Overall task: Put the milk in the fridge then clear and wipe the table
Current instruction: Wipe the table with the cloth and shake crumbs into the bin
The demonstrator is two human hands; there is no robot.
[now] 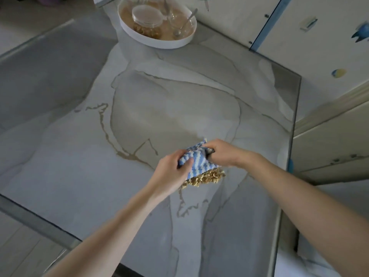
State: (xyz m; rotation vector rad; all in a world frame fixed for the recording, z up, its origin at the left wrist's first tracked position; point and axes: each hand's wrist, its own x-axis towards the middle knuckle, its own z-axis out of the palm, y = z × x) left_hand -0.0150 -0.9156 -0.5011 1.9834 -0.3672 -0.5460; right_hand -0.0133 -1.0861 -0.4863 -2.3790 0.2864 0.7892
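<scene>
A blue and white striped cloth (196, 161) with a tan fringed underside is bunched just above the marble table (79, 166), right of centre. My left hand (171, 172) grips its left side, thumb on top. My right hand (219, 152) pinches its upper right corner. The cloth's tan lower edge touches the tabletop. No milk is in view.
A round white tray (157, 42) stands at the table's far edge, holding a lidded glass jar (146, 21) of cereal, a glass and a spoon (184, 21). Cream cabinets with stickers (319, 47) run along the right. The table's right edge (293, 136) lies close to my right hand.
</scene>
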